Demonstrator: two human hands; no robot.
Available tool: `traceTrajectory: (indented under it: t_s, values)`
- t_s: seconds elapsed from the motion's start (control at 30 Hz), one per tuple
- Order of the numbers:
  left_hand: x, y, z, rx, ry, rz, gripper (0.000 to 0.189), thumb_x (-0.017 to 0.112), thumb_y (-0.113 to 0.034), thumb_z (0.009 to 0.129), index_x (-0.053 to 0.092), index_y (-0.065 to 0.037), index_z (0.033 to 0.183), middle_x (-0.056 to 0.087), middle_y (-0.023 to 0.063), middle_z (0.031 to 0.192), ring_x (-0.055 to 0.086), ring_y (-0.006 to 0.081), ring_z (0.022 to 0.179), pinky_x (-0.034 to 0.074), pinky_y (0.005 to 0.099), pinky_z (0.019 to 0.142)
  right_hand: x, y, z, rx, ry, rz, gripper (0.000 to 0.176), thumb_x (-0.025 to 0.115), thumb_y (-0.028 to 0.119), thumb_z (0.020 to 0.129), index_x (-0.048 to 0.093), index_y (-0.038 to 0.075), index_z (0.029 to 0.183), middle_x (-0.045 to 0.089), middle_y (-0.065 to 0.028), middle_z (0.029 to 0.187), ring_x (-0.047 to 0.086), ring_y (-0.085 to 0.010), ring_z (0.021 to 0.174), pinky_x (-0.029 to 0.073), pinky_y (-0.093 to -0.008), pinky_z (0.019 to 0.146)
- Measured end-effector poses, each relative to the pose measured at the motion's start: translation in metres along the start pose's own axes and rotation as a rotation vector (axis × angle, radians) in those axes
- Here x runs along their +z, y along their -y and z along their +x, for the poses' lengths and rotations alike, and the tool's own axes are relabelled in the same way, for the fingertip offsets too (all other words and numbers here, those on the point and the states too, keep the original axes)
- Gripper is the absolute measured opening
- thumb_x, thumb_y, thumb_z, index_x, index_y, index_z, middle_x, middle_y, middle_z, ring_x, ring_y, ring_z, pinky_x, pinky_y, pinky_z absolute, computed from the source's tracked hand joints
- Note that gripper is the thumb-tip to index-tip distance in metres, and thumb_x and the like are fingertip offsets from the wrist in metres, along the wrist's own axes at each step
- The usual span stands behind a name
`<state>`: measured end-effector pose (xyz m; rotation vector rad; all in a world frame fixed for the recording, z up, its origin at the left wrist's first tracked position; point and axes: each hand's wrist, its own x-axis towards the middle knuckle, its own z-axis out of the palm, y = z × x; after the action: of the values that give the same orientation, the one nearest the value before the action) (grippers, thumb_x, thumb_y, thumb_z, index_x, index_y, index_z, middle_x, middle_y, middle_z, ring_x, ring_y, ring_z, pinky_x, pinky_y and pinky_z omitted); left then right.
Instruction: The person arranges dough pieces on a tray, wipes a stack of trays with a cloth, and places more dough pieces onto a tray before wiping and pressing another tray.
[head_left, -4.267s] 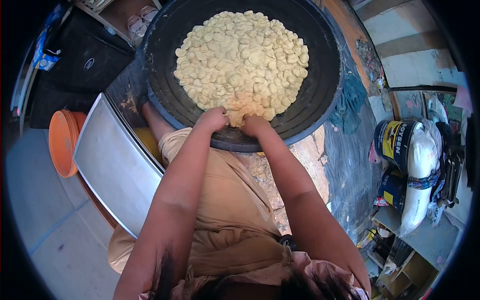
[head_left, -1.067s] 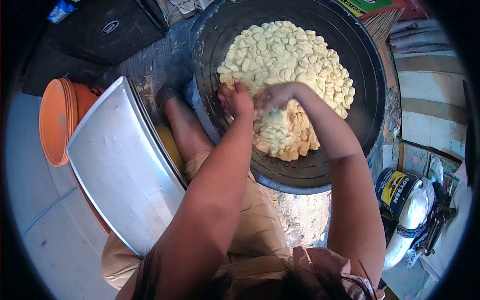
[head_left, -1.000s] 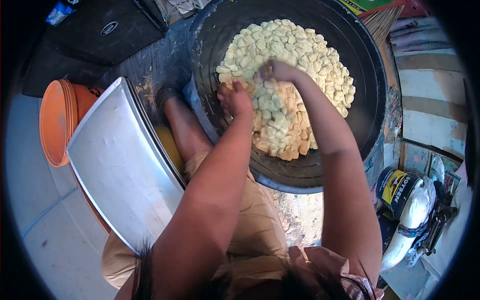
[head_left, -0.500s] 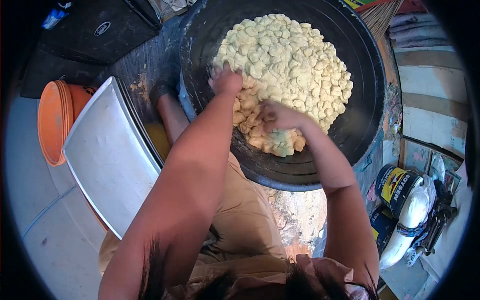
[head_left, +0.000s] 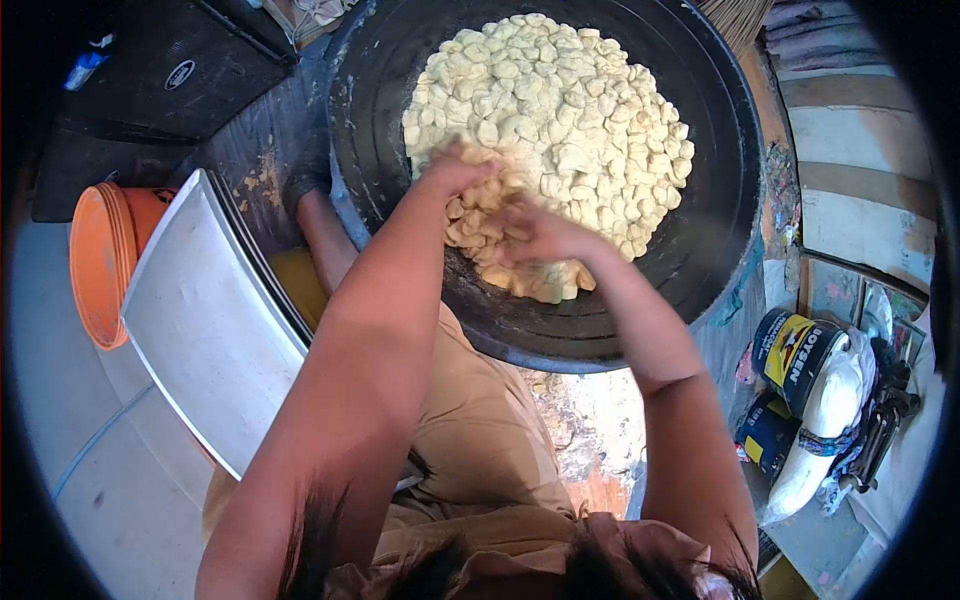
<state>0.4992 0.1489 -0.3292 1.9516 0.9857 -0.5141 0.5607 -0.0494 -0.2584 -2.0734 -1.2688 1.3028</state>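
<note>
A wide black basin (head_left: 705, 240) holds a heap of pale yellow, flour-dusted dough pieces (head_left: 570, 110). My left hand (head_left: 462, 172) is at the heap's near left side, its fingers apart and touching the lumps. To its right, my right hand (head_left: 548, 236) reaches over the near part of the heap with fingers spread, slightly smeared by motion. Neither hand shows a piece gripped in it. The lumps between and below the hands look darker, in the shade of my arms.
Left of my leg lean metal trays (head_left: 215, 320), beside an orange bucket (head_left: 100, 265). A black box (head_left: 180, 110) stands at the upper left. On the right are paint cans (head_left: 795, 355) and a white plastic bundle (head_left: 815, 450). A bristle broom (head_left: 738, 20) touches the basin's far side.
My left hand has turned and shifted rightward over the lumps, nearer to my right hand. My right hand's fingers have spread. The whole view has shifted slightly.
</note>
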Motion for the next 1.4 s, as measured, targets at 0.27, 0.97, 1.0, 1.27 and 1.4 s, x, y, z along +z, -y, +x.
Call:
traceTrajectory:
  t_s: [0.27, 0.97, 1.0, 1.27, 1.4]
  values:
    - [-0.003, -0.011, -0.005, 0.222, 0.23, -0.303, 0.07, 0.066, -0.058, 0.079, 0.061, -0.005, 0.125, 0.053, 0.0196, 0.134, 0.049, 0.0298, 0.125, 0.041, 0.0404, 0.1, 0.017, -0.057, 0.072, 0.847, -0.839, -0.255, 0.078, 0.062, 0.054, 0.085, 0.039, 0.01, 0.145, 0.032, -0.0289, 0.147, 0.037, -0.0486, 0.131, 0.04, -0.0468, 0.105]
    - [-0.03, -0.05, -0.061, 0.091, 0.334, -1.035, 0.038, 0.066, -0.03, 0.092, 0.055, -0.003, 0.116, 0.066, 0.0072, 0.094, 0.066, 0.0195, 0.084, 0.056, 0.0316, 0.069, -0.012, -0.005, 0.007, 0.163, -0.631, 0.912, 0.032, 0.068, 0.029, 0.091, 0.059, 0.004, 0.108, 0.063, -0.0015, 0.096, 0.056, -0.009, 0.075, 0.044, -0.0226, 0.062]
    - [-0.03, -0.047, -0.057, 0.081, 0.326, -1.063, 0.039, 0.066, -0.031, 0.092, 0.054, -0.003, 0.117, 0.066, 0.0079, 0.095, 0.066, 0.0196, 0.083, 0.056, 0.0315, 0.069, -0.011, -0.006, 0.008, 0.17, -0.661, 1.017, 0.03, 0.066, 0.03, 0.092, 0.059, 0.005, 0.108, 0.063, -0.0018, 0.096, 0.056, -0.0091, 0.075, 0.045, -0.0223, 0.062]
    - [-0.017, -0.023, -0.016, 0.212, 0.072, -0.485, 0.048, 0.071, -0.029, 0.085, 0.057, 0.0, 0.12, 0.067, 0.0128, 0.1, 0.063, 0.0264, 0.086, 0.05, 0.036, 0.079, -0.03, -0.018, -0.015, 0.137, -0.274, 0.863, 0.023, 0.062, 0.02, 0.094, 0.061, 0.005, 0.111, 0.063, -0.0037, 0.095, 0.058, -0.011, 0.078, 0.049, -0.0246, 0.063]
    - [-0.014, -0.036, -0.025, 0.222, 0.124, -0.321, 0.047, 0.075, -0.034, 0.082, 0.064, -0.002, 0.114, 0.066, 0.0103, 0.108, 0.062, 0.0232, 0.095, 0.049, 0.0376, 0.082, -0.03, -0.022, -0.009, 0.184, -0.4, 1.123, 0.032, 0.065, 0.02, 0.092, 0.057, 0.001, 0.116, 0.062, -0.007, 0.103, 0.058, -0.0121, 0.082, 0.05, -0.0257, 0.065]
